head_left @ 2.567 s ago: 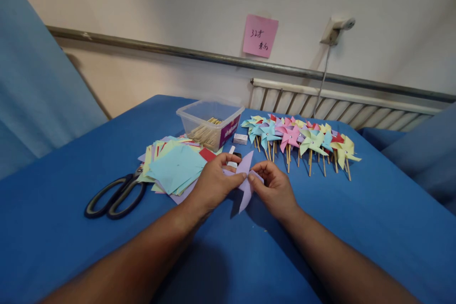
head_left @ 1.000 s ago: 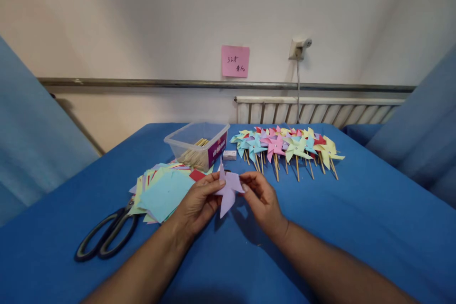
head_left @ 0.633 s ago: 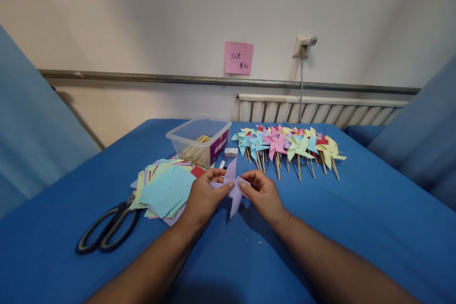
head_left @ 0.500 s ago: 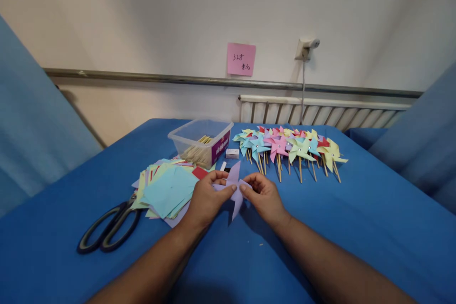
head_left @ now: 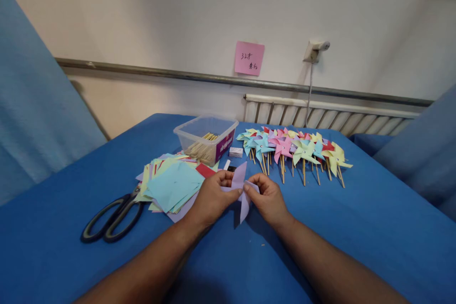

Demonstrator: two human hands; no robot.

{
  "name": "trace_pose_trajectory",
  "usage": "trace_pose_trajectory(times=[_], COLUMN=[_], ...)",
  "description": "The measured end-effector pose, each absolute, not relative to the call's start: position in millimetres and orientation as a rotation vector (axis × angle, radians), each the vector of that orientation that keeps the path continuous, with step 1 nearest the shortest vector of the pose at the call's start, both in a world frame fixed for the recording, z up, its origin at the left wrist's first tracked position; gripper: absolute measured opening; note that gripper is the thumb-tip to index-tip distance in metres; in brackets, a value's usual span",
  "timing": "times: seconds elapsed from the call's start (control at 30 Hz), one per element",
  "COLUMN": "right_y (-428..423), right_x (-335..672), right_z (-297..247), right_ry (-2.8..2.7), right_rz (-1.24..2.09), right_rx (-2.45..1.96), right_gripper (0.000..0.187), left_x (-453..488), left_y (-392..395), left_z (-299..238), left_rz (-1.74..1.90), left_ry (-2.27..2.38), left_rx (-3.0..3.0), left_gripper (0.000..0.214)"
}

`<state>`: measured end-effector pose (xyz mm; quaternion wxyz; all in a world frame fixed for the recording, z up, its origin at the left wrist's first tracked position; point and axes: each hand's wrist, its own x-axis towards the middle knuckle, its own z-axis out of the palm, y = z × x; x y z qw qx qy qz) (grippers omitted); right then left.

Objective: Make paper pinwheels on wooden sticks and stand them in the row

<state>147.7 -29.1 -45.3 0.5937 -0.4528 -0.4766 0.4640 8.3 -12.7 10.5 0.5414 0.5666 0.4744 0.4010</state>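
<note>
Black-handled scissors (head_left: 116, 218) lie at the far left, between eight and nine o'clock from the working hands, their blades hidden beneath a loose stack of coloured paper (head_left: 174, 185) at nine o'clock; anyone tugging them out would likely drag sheets along, and a sideways sweep of the left forearm could fan the ragged pile across the blue cloth (head_left: 320, 228). At eleven o'clock, a clear plastic tub (head_left: 221, 148) sits with its top uncovered, so a knock might spill its wooden sticks (head_left: 203, 149). The left hand (head_left: 213, 194) grips a lilac paper pinwheel head (head_left: 240, 175) with its thumb near the centre and its fingers behind; the pinwheel head is held above the cloth at the middle of the clock. Should that pinch slacken, the folded blades could spring out of shape. At twelve o'clock beyond it rests a small white box (head_left: 235, 152), near enough to be nudged by an outstretched finger. From three o'clock, the right hand (head_left: 269, 199) pinches the right-hand blade between thumb and forefinger; too hard a press or pull there would probably crease or tear the thin paper. Whether a pin pierces the centre cannot be told behind the thumbs. Between one and two o'clock, finished pinwheels (head_left: 282, 147) on sticks crowd together, blades overlapping, where a careless reach could bend several at once.
</note>
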Motion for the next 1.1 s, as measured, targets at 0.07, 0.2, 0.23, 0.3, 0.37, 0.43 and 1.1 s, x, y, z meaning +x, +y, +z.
trace_pose_trajectory(times=[0.07, 0.2, 0.23, 0.3, 0.37, 0.43, 1.1], right_y=[-29.9, -32.7, -33.5, -34.8, -35.3, -34.7, -14.8], right_x=[147.2, 146.9, 147.2, 148.1, 149.3, 150.9, 154.6], right_z=[-45.4, -43.9, -43.4, -42.8, -43.0, -44.2, -46.4], right_ry=[-1.123, -1.174, -1.179, -1.172, -1.133, -1.069, -0.581], right_rz=[1.076, 1.034, 1.018, 1.012, 1.036, 1.066, 1.387], right_rx=[-1.064, -1.079, -1.087, -1.099, -1.093, -1.063, -0.843], right_gripper=[0.021, 0.018, 0.018, 0.018, 0.022, 0.027, 0.031], left_x=[7.8, 5.9, 5.5, 4.5, 3.1, 1.5, -16.8], left_y=[-11.7, -9.9, -10.0, -10.2, -9.7, -7.8, -42.3], left_z=[8.7, 3.7, 2.6, 0.3, -2.4, -5.5, 36.6], left_rz=[0.958, 0.913, 0.885, 0.818, 0.759, 0.720, 1.711], left_ry=[1.137, 1.145, 1.135, 1.105, 1.075, 1.036, 0.378], left_rx=[1.354, 1.360, 1.337, 1.259, 1.180, 1.114, 3.077], left_gripper=[0.029, 0.022, 0.023, 0.025, 0.025, 0.025, 0.029])
